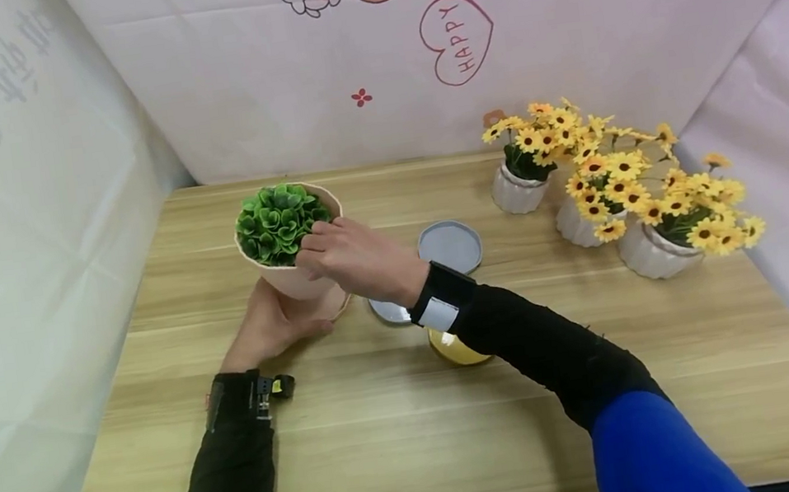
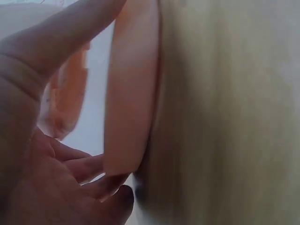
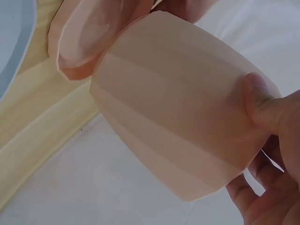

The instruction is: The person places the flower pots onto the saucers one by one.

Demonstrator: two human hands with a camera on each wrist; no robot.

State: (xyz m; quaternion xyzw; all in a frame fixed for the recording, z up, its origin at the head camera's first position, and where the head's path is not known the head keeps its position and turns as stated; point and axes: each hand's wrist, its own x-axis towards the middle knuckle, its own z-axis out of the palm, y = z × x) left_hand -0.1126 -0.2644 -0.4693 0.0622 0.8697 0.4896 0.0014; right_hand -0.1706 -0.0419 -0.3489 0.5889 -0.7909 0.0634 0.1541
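Note:
My right hand (image 1: 359, 259) holds a pink flowerpot (image 1: 294, 281) by its rim, with the thumb on the faceted outer wall in the right wrist view. A bushy green artificial plant (image 1: 279, 221) fills the pot. My left hand (image 1: 269, 326) grips a pink saucer (image 2: 131, 89) at its edge, thumb on one side and fingers on the other. The saucer lies low at the tabletop, partly hidden beneath the pot in the head view. In the left wrist view a gap shows between the pot and the saucer.
Two greyish saucers, one round grey saucer (image 1: 450, 245) and one partly hidden pale saucer (image 1: 390, 311), lie mid-table. A yellow saucer (image 1: 456, 350) sits under the right forearm. On the right stand three white pots (image 1: 518, 190) of yellow flowers (image 1: 623, 166). Fabric walls (image 1: 254, 90) surround the wooden table (image 1: 393, 462).

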